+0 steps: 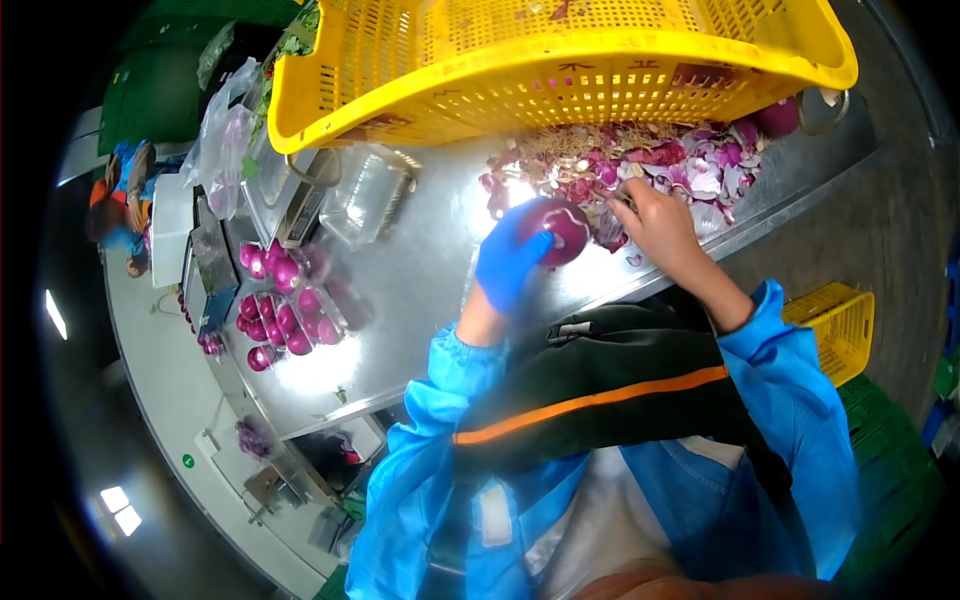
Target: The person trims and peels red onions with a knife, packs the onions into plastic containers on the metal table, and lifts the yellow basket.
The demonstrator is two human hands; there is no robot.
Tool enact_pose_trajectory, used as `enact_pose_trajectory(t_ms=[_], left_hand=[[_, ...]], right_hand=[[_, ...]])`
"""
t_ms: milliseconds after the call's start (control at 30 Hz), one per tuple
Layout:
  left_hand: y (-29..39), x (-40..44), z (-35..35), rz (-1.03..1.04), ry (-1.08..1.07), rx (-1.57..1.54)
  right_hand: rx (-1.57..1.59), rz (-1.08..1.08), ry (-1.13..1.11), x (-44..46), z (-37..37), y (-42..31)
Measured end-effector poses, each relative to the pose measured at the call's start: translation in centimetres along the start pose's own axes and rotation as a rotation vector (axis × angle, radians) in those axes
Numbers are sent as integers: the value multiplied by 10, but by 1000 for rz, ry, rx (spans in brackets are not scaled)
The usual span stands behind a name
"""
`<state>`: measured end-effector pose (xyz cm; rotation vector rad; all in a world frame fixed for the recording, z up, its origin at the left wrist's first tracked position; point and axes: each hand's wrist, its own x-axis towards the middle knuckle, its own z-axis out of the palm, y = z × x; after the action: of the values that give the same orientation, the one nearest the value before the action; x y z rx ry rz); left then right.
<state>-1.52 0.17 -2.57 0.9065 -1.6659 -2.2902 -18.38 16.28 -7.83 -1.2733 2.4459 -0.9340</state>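
Note:
My left hand, in a blue glove, grips a red onion above the steel table. The onion is glossy purple with pale streaks on the side facing my other hand. My bare right hand is just to the right of the onion, its thumb and fingers drawn together over a heap of onion skins. Whatever is between those fingers is too small or hidden to name. The heap holds purple and white peel and dry root bits.
A large yellow crate stands along the table's far side. Onions in clear trays lie at the left, near an empty clear tray and plastic bags. Another yellow crate sits at the right. Another person is at far left.

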Motion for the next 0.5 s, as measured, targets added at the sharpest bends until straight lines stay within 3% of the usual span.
enact_pose_trajectory(t_ms=[133, 233, 500], left_hand=[[5, 7, 1, 80, -17, -186], [7, 8, 2, 76, 9, -183], [0, 4, 3, 106, 40, -95]], right_hand=[[22, -63, 47, -15, -25, -28], [-59, -181, 65, -21, -32, -31], [-113, -206, 154, -22, -28, -24]])
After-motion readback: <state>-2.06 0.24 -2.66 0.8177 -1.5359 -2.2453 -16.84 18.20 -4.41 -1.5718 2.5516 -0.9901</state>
